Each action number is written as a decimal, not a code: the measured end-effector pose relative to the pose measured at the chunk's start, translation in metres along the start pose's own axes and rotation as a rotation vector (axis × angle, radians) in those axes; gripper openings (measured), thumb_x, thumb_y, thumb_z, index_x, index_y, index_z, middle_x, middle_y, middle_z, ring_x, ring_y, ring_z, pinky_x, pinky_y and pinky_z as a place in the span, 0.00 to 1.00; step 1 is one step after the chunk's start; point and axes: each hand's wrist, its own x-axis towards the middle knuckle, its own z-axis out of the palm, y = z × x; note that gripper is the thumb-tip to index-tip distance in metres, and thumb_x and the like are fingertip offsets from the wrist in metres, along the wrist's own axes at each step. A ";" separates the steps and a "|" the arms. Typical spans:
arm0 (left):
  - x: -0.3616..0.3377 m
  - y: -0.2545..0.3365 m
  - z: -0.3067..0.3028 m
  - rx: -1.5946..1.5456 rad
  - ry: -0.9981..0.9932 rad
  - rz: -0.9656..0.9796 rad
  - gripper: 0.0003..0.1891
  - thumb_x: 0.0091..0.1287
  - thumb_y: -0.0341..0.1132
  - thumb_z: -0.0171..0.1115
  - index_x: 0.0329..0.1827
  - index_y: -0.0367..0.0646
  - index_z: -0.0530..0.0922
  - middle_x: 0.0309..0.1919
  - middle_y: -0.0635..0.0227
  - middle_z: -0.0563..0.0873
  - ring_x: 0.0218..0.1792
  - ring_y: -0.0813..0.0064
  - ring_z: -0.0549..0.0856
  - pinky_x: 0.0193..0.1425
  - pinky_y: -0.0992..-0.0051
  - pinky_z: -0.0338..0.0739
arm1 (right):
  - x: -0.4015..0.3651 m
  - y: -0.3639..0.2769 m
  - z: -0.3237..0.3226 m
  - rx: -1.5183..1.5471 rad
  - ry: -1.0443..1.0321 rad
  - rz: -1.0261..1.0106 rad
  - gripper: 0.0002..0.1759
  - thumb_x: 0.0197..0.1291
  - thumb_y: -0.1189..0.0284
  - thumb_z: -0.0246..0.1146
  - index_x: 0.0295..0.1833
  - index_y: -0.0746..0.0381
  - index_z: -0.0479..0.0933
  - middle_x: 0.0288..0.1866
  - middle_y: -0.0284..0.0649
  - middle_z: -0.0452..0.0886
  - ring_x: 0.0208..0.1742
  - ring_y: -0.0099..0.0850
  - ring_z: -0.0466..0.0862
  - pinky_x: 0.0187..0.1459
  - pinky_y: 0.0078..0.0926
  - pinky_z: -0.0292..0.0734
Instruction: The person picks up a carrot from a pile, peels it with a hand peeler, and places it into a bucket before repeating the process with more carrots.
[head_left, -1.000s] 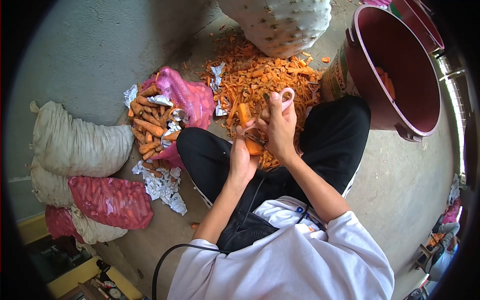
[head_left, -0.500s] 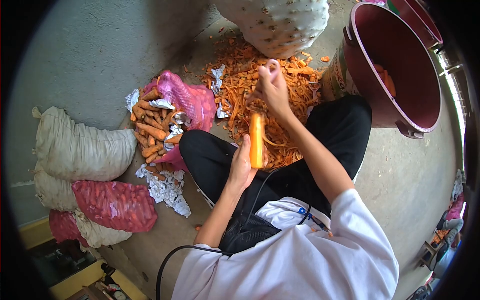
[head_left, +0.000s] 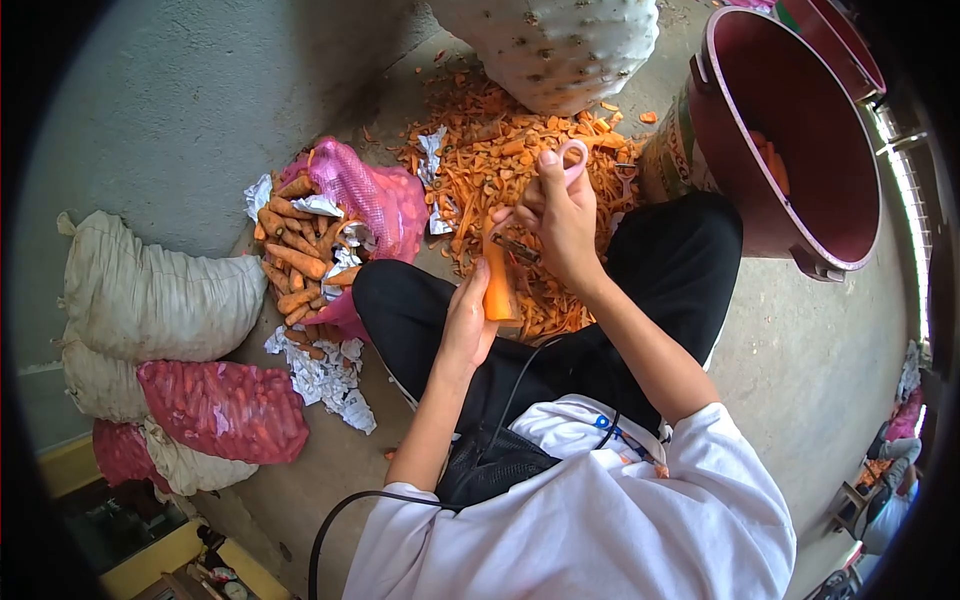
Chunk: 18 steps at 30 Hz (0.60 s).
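Observation:
My left hand [head_left: 466, 322] is closed around the lower part of an orange carrot [head_left: 498, 288], which looks peeled and stands nearly upright between my knees. In my right hand [head_left: 566, 228] is a peeler [head_left: 577, 160]; its pink looped handle end sticks out above my fist. The dark blade end of the peeler is beside the carrot's upper part; whether it touches cannot be made out. Below and beyond both hands spreads a heap of carrot peelings [head_left: 470, 170] on the floor.
Unpeeled carrots [head_left: 297, 262] spill from a pink mesh bag [head_left: 385, 205] at left, among crumpled paper [head_left: 335, 385]. Full sacks [head_left: 165, 290] stand farther left. A dark red tub [head_left: 830, 190] holding some carrots is at right. A white sack [head_left: 560, 50] stands behind the peelings.
My right hand has come down and slightly right, turning so the peeler's pink loop shows clearly. The carrot in my left hand has shifted a little left and tilted.

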 end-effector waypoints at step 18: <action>0.000 -0.001 0.019 -0.151 0.071 0.112 0.22 0.74 0.53 0.40 0.44 0.44 0.73 0.36 0.67 0.80 0.39 0.75 0.80 0.48 0.72 0.74 | -0.057 0.001 0.014 0.054 0.124 -0.071 0.11 0.71 0.62 0.48 0.41 0.59 0.62 0.16 0.28 0.54 0.12 0.18 0.56 0.19 0.23 0.73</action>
